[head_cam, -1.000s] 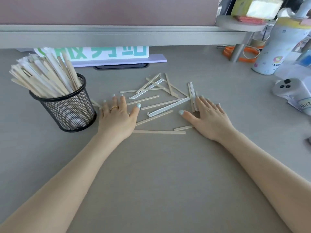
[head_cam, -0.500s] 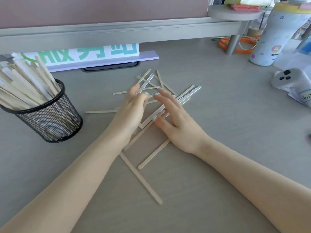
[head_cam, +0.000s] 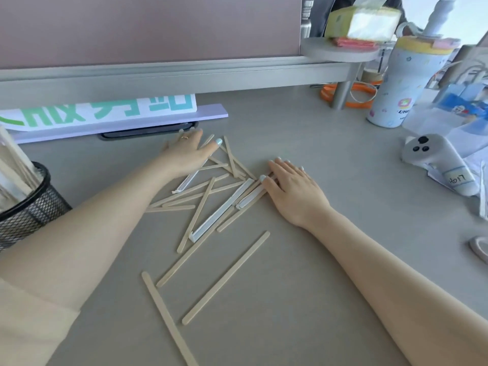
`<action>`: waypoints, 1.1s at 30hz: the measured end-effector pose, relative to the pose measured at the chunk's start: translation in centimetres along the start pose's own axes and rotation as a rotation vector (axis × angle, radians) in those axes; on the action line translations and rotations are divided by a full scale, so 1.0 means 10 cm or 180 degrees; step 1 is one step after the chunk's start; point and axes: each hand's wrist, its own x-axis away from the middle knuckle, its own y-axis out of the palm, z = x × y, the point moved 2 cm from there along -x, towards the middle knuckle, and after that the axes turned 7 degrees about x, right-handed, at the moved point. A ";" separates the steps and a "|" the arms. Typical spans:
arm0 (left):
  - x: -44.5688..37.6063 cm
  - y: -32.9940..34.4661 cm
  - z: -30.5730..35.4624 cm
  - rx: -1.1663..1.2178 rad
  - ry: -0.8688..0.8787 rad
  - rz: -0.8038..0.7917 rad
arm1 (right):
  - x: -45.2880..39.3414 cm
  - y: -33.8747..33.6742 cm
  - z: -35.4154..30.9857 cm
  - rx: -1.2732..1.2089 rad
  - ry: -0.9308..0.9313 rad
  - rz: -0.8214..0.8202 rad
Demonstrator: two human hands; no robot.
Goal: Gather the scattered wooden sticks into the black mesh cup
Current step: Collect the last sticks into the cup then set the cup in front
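Observation:
Several wooden sticks (head_cam: pixel 203 196) lie crossed in a loose pile on the grey desk, mixed with a few white strips (head_cam: pixel 220 211). Three more sticks (head_cam: pixel 227 277) lie apart nearer to me. My left hand (head_cam: pixel 186 153) rests flat, fingers spread, on the pile's far left side. On the pile's right edge my right hand (head_cam: pixel 291 188) lies flat, with its fingertips pressing on sticks. Neither hand holds anything. The black mesh cup (head_cam: pixel 25 208) stands at the left edge, partly cut off, with several sticks in it.
A lavender sign base with a white and green sign (head_cam: pixel 105 114) stands behind the pile. At the right are a pale drinking cup (head_cam: pixel 396 83), a grey controller (head_cam: pixel 433 159), papers and orange rings (head_cam: pixel 351 96) around a shelf post.
My hands, close together over the pile half a second ago, have spread apart: the left went to the far left, the right to the right edge. The sticks were pushed into a tighter cluster.

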 end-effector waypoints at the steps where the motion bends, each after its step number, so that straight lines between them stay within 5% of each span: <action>1: -0.05 0.03 0.00 -0.0012 0.0056 -0.0107 | 0.04 0.00 -0.02 0.0064 -0.0065 -0.0065; 10: 0.33 0.10 -0.07 0.0239 0.0866 -0.0767 | 0.32 0.03 -0.26 0.0533 -0.0305 0.0020; 21: 1.47 -0.11 -0.26 -0.0660 0.0943 -0.1148 | 0.43 -0.12 -0.37 -0.0393 -0.0173 0.0741; 28: 2.14 -0.15 -0.33 -0.1195 0.0755 -0.1641 | -0.27 -0.08 -0.21 0.0742 -0.0755 -0.0437; 33: 2.33 -0.01 -0.36 -0.1152 0.0800 -0.1208 | -0.39 -0.12 -0.29 0.1111 -0.1133 -0.0333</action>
